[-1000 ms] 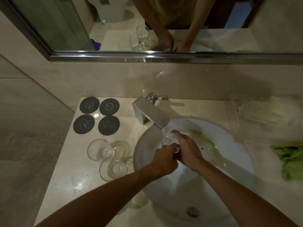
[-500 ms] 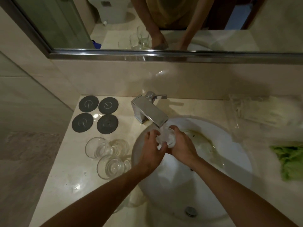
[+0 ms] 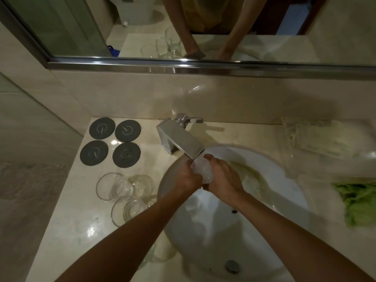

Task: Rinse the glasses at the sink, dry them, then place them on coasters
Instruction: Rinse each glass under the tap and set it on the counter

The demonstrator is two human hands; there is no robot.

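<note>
A: Where does the glass [image 3: 202, 171] lie, and how is it held?

B: It lies between both hands, directly under the spout of the faucet [image 3: 181, 139], above the far left part of the sink [image 3: 289, 180]. The left hand [image 3: 188, 178] curls round it from the left; the right hand [image 3: 224, 176] wraps it from the right, fingertips reaching over its far side. Each grip is thus closed on the glass. Its long axis appears tipped toward the spout, though blur makes the exact tilt uncertain.

A: Which relation governs the coming move?

B: Probably the direction from the grip to the drying cloth. The green cloth [image 3: 358, 204] lies on the tabletop [image 3: 67, 231] well to the right of the sink, on the right hand's side. The coasters [image 3: 110, 141], four dark discs, lie at the far left, nearer the left hand.

A: And the other glasses?

B: Two glasses [image 3: 122, 198] stand on the tabletop just left of the sink, in front of the coasters and apart from them; they touch or nearly touch. No coaster carries a glass, so the task reads as early.
</note>
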